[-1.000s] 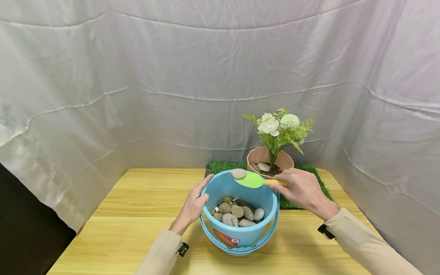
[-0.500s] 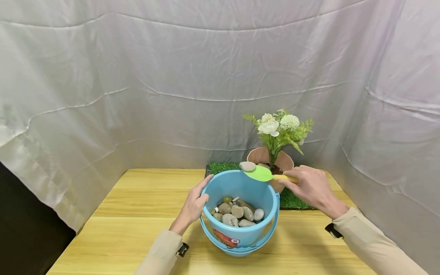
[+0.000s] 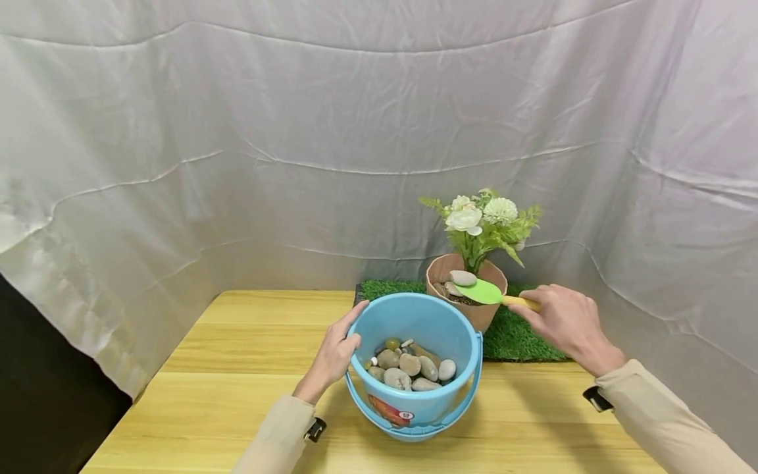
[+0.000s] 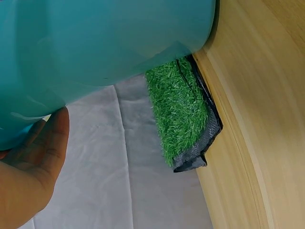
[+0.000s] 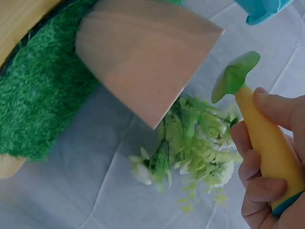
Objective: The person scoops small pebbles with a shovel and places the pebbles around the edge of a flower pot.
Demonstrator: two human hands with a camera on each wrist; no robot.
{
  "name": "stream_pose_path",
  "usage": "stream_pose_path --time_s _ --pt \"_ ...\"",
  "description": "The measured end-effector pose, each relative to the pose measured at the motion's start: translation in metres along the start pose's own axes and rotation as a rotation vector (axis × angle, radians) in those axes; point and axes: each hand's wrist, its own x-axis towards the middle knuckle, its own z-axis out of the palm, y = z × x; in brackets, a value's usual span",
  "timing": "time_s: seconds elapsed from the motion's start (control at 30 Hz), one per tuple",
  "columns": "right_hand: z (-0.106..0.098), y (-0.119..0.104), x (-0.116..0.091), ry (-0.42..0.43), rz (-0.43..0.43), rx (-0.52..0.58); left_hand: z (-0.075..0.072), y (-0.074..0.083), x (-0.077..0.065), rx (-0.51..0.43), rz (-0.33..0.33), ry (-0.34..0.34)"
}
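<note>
My right hand [image 3: 571, 322] grips the yellow handle of a toy shovel [image 5: 267, 138], its thumb along the top. The green blade [image 3: 481, 291] reaches over the pink flowerpot [image 3: 481, 316] with a flat grey stone [image 3: 463, 278] at its tip. Inside the pot, paler stones [image 3: 453, 288] lie on dark soil beside the stems of white artificial flowers [image 3: 464, 217]. My left hand [image 3: 331, 355] holds the left rim of a light blue bucket [image 3: 426, 407]. Several rounded stones [image 3: 410, 363] lie at the bottom of that bucket, its handle hanging down in front.
The pot stands on a green artificial grass mat [image 3: 521, 339] at the back right of the wooden table [image 3: 254, 382]. Grey cloth [image 3: 331, 164] hangs behind and along both sides. The bucket stands directly in front of the pot.
The right hand has moved right with the shovel, carrying the stone from above the bucket's back rim to over the flowerpot. The left hand and bucket have stayed put.
</note>
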Motion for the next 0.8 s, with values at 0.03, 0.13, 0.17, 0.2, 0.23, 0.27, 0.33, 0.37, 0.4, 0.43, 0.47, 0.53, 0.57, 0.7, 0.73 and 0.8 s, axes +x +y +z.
stream_pose_path --time_s 0.03,0.13,0.17,0.2,0.23,0.27,0.33,0.37,0.4,0.43,0.47,0.53,0.57,0.7,0.73,0.8 --pt "-0.001 0.001 0.000 -0.016 0.011 -0.004 0.000 0.000 0.000 0.001 0.000 0.001" --pt "-0.001 0.006 0.000 -0.057 0.042 -0.004 0.000 0.000 0.000 0.001 -0.003 0.000" --pt "-0.002 0.008 0.000 -0.071 0.055 -0.001 0.000 0.000 -0.001 0.001 -0.004 -0.001" --pt "-0.002 0.009 0.000 -0.083 0.067 0.004 0.000 0.000 -0.001 0.002 -0.005 -0.001" --pt "-0.002 0.011 0.000 -0.093 0.078 0.009 0.000 -0.001 -0.001 0.003 -0.006 -0.001" --pt "-0.002 0.012 0.001 -0.102 0.089 0.014 0.000 -0.001 -0.001 0.004 -0.005 0.000" --pt "-0.002 0.014 0.002 -0.118 0.107 0.021 0.000 -0.001 0.000 0.006 0.000 0.002" --pt "-0.002 0.015 0.002 -0.126 0.116 0.027 0.000 -0.001 0.000 0.007 0.001 0.003" --pt "-0.002 0.016 0.002 -0.135 0.124 0.031 0.000 -0.001 0.000 0.007 0.001 0.004" --pt "-0.001 0.017 0.003 -0.144 0.134 0.034 0.000 -0.002 0.000 0.006 0.001 0.004" --pt "-0.001 0.017 0.003 -0.154 0.143 0.036 0.000 -0.002 0.000 0.006 0.002 0.004" --pt "-0.001 0.018 0.004 -0.174 0.164 0.044 0.001 -0.002 -0.001 0.003 0.001 0.005" --pt "-0.001 0.018 0.004 -0.185 0.174 0.051 0.001 -0.003 -0.001 0.002 -0.001 0.004" --pt "0.000 0.017 0.006 -0.204 0.197 0.074 0.000 -0.003 -0.001 -0.003 0.000 0.002" --pt "0.000 0.017 0.007 -0.205 0.199 0.078 0.000 -0.003 -0.001 -0.004 0.000 0.002" --pt "0.001 0.017 0.007 -0.209 0.204 0.085 0.000 -0.002 -0.001 -0.007 0.001 0.001"
